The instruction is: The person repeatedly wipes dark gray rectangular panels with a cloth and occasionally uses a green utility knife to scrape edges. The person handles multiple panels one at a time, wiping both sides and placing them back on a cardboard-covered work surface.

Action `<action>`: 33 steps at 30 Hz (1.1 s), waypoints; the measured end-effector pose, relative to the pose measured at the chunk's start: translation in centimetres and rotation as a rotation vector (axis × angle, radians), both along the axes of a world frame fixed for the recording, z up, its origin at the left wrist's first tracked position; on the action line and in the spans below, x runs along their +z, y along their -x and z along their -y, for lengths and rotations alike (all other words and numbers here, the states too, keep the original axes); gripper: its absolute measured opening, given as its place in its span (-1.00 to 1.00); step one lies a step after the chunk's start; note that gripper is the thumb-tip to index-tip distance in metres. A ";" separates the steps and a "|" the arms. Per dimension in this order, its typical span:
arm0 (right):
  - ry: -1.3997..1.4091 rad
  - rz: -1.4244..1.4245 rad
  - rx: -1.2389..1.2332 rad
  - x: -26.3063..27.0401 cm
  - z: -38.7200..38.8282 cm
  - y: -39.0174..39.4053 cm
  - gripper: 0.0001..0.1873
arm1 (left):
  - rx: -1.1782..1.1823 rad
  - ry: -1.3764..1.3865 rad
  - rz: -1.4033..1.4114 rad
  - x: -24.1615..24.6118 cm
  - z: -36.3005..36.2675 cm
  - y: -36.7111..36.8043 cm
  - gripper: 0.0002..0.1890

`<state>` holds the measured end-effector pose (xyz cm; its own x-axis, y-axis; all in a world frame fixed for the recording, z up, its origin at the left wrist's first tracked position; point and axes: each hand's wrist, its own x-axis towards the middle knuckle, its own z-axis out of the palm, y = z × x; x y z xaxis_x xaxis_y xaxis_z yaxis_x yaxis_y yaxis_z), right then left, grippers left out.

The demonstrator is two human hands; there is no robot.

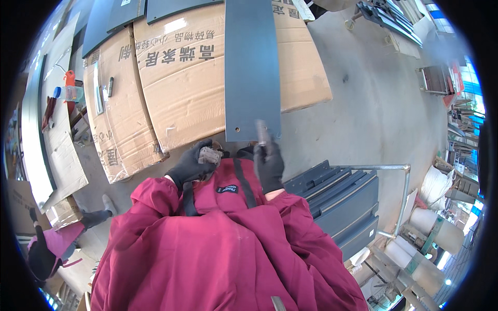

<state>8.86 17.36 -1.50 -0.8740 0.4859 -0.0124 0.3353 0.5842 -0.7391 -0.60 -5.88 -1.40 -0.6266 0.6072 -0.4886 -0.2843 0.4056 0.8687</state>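
Observation:
My left hand (193,163), in a black glove, grips a crumpled grey rag (210,156) just in front of my body. In my right hand (269,165), also gloved in black, is a slim tool (262,132); motion blur hides its exact kind. Its tip lies over the near end of a long blue-grey panel (252,74), and I cannot tell if it touches. Near that end the panel has a small round hole (237,130). The panel lies flat across cardboard-wrapped packages (179,89) that bear printed writing.
A marker-like stick (111,87) and a metal strip (98,89) lie on the left package. Further left are a plastic bottle (70,93) and an orange tool (70,77). Dark panels (342,202) stand in a metal-tube rack (406,190) at right. Another person (50,245) is at lower left.

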 end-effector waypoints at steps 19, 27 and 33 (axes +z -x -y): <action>0.674 0.235 -0.329 1.4 -23.7 -5.4 -0.75 | 0.115 -0.601 0.547 3.7 -18.9 3.6 -0.61; 0.574 0.207 -0.387 1.0 -37.4 -13.5 -0.70 | -0.386 -1.088 0.447 0.3 -33.5 4.7 -0.73; 0.429 0.297 -0.546 1.1 -47.8 -14.7 -0.74 | -0.250 -0.796 0.208 -4.9 -40.2 -4.1 -0.85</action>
